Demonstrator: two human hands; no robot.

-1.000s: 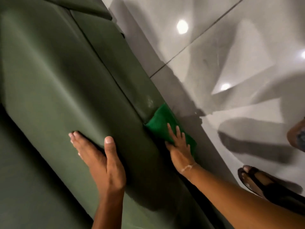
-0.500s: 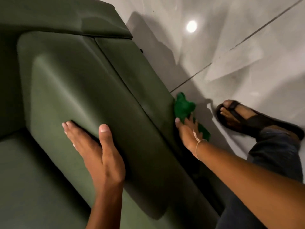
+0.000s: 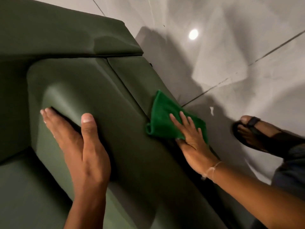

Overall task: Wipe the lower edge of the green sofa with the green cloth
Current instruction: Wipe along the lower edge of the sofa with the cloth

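A dark green sofa [image 3: 92,90] fills the left of the head view. Its lower front panel [image 3: 132,75] runs down toward the floor. A bright green cloth [image 3: 162,116] lies spread flat against that panel near its bottom edge. My right hand [image 3: 193,141] presses flat on the cloth with fingers spread, covering its lower right part. My left hand [image 3: 77,142] rests flat on the seat cushion's front, fingers together and thumb apart, holding nothing.
Glossy grey floor tiles [image 3: 231,63] with dark grout lines and light reflections lie to the right. My foot in a black sandal [image 3: 264,134] stands on the floor beside the sofa, close to my right hand. A jeans-clad leg [image 3: 292,171] shows at the right edge.
The cloth was bunched under my right hand half a second ago and now lies spread flat on the lower panel. The view has shifted; my left hand stays on the cushion.
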